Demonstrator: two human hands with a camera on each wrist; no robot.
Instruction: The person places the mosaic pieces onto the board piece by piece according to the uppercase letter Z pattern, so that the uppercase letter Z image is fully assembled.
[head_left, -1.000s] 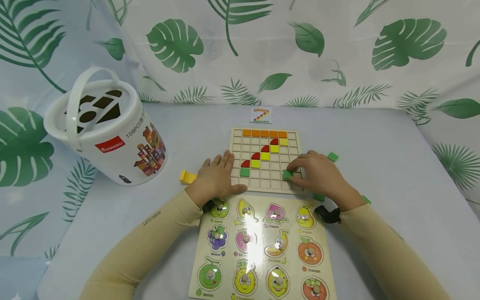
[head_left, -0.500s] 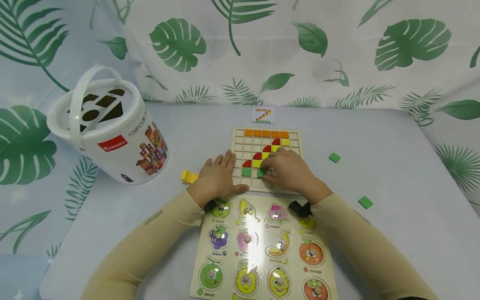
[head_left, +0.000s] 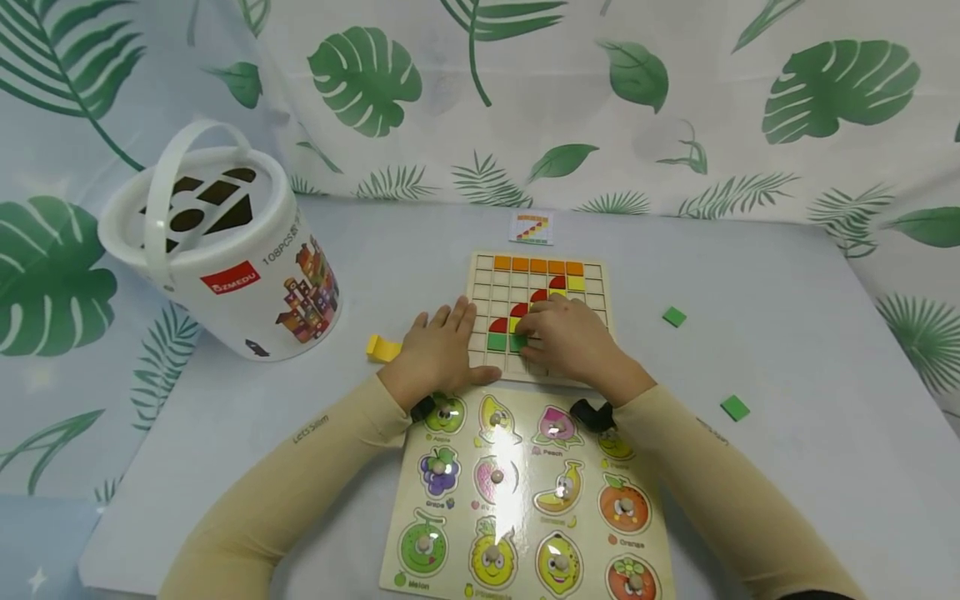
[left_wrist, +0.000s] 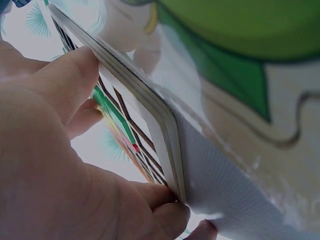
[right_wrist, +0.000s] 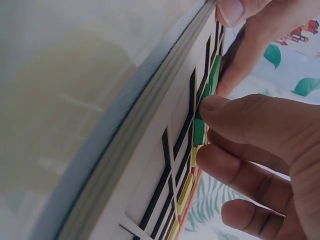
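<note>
In the head view, my left hand [head_left: 442,346] lies flat with straight fingers at the left edge of the wooden grid board [head_left: 597,303]. The left wrist view has its thumb and fingers against the board's rim. My right hand [head_left: 564,337] reaches over the board and pinches a green square tile [head_left: 517,342] between thumb and fingers. That tile sits right beside another green tile [head_left: 497,342] in the grid. Along the top runs a row of orange tiles [head_left: 520,264]. Red quarter-round tiles [head_left: 539,295] and yellow tiles [head_left: 575,283] form a diagonal, partly hidden by the right hand.
A small pattern card [head_left: 532,227] lies behind the board. Two loose green tiles [head_left: 674,317] are at the right. A yellow arched block [head_left: 382,348] lies by the left hand, with a white bucket [head_left: 225,275] beyond. A fruit knob puzzle [head_left: 456,542] lies in front.
My right hand has carried the green tile leftward from the board's right side to the spot beside the other green tile. The left hand has kept its place on the board.
</note>
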